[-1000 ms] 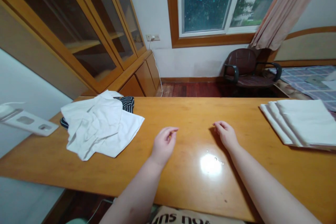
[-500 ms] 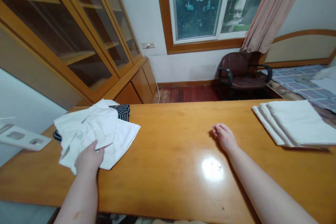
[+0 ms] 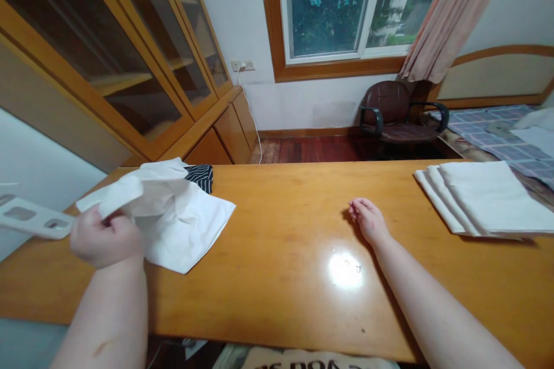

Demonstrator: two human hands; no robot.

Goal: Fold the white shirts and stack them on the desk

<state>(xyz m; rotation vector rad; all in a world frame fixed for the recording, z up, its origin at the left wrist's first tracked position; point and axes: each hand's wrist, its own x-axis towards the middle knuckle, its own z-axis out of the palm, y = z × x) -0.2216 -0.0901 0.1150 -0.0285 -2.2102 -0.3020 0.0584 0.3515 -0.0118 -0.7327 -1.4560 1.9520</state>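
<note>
At the left of the table my left hand (image 3: 106, 236) is closed on an edge of a crumpled white cloth (image 3: 186, 230) and holds that edge up off the pile. The rest of the cloth drapes down onto the wood, one corner spread towards the table's middle. From under its far side pokes a black fabric with white stripes (image 3: 201, 177). My right hand (image 3: 367, 219) rests on its side on the tabletop, fingers loosely curled together, with nothing seen in it. To its right lies a stack of folded white cloths (image 3: 489, 199).
The wooden table (image 3: 277, 294) spans the view. A white plastic piece with cut-outs (image 3: 32, 216) juts in at the left edge. Beyond stand a glass-doored cabinet (image 3: 142, 92), a brown armchair (image 3: 392, 112) and a bed (image 3: 497, 132). A white cable (image 3: 249, 106) hangs from the wall socket.
My left hand has lifted and moved left, raising and folding back an edge of the white cloth. My right hand stays where it was on the table.
</note>
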